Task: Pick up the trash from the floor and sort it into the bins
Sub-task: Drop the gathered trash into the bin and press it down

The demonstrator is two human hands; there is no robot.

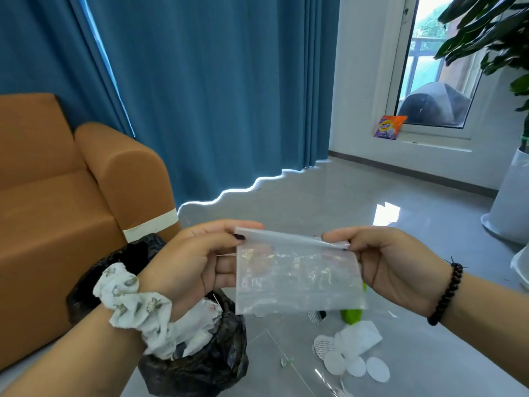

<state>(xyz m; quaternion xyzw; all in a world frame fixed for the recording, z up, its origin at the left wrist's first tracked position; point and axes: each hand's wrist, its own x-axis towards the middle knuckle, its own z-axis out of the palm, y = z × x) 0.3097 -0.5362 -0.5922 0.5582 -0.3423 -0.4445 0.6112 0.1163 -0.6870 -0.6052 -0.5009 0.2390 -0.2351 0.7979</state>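
Two hands hold one clear zip bag (299, 277) up at chest height, above the floor (400, 325). Left hand (197, 259): thumb and fingers pinch the bag's upper left corner by the seal strip; a white patterned scrunchie (134, 308) sits on that wrist. Right hand (383, 259): thumb and fingers pinch the upper right corner; a dark bead bracelet (446, 293) on that wrist. The bag hangs flat between them.

Below the left wrist: one bin lined with a black bag (197, 365), white crumpled paper inside.

On the floor under the bag: several white round pads (378, 369), a white tissue wad (360, 336), a green item (353, 315) partly hidden.

Also present: orange sofa (57, 196) at left, blue curtain (214, 81), a purple-and-orange packet (389, 127) on the far window ledge, a potted plant (509, 181) at right.
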